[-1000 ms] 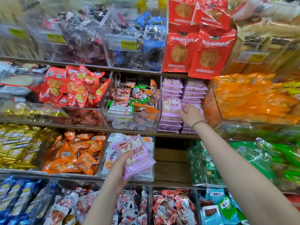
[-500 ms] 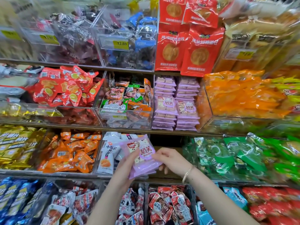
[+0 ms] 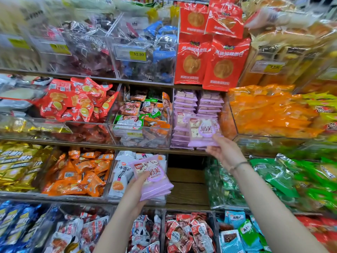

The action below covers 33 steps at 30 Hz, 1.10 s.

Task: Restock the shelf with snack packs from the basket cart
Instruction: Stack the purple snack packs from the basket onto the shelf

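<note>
Your right hand (image 3: 226, 152) is pinching a flat lilac plastic snack pack (image 3: 203, 131), probably needing seating on the lilac stack (image 3: 210, 105) just beyond, your left hand (image 3: 135, 189) gripping spare packs (image 3: 155, 179).

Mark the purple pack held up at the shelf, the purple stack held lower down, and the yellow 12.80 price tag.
raised purple pack (image 3: 202, 129): head view, on its printed front.
purple stack (image 3: 156, 179): head view, on the top pack's front.
12.80 price tag (image 3: 138, 54): head view, on the yellow label's digits.
</note>
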{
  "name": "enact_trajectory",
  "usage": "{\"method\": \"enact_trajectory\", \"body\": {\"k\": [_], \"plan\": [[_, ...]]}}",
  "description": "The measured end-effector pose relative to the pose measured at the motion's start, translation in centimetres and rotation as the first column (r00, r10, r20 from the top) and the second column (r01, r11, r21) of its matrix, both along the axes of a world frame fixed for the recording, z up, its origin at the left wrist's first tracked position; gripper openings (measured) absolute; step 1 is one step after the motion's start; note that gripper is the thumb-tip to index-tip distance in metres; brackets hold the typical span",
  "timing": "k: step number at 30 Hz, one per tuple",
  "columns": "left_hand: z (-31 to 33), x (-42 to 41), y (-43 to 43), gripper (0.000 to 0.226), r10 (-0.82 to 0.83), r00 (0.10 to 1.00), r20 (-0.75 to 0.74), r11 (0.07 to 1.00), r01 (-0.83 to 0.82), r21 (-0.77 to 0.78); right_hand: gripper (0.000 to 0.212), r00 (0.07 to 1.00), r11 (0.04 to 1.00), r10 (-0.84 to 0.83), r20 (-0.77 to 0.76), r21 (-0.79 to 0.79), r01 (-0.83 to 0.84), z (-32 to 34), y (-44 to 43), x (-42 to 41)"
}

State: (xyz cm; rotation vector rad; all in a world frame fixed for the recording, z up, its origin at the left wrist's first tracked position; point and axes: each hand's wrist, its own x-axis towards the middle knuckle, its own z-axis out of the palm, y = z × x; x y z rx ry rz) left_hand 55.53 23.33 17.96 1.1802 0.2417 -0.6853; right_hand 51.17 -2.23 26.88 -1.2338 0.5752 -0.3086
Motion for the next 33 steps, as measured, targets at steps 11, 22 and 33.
{"method": "enact_trajectory", "body": {"k": [11, 22, 33], "plan": [[-0.2, -0.1, 0.4, 0.023, -0.004, 1.000, 0.010, 0.999, 0.005, -0.045, 0.034, 0.932, 0.848, -0.362, 0.023, 0.423, 0.319, -0.6, -2.7, 5.0], [-1.4, 0.1, 0.5, 0.032, -0.023, 1.000, -0.016, 0.999, 0.022, -0.042, 0.029, 0.967, 0.945, -0.250, 0.052, 0.229, 0.232, -4.8, 0.8, 1.0], [-0.6, -0.3, -3.6, 0.055, -0.177, 0.982, 0.062, 0.984, 0.174, 0.048, 0.020, 0.857, 0.742, 0.332, -0.394, -0.453, -0.495, -6.6, 6.6, -1.0]]}}
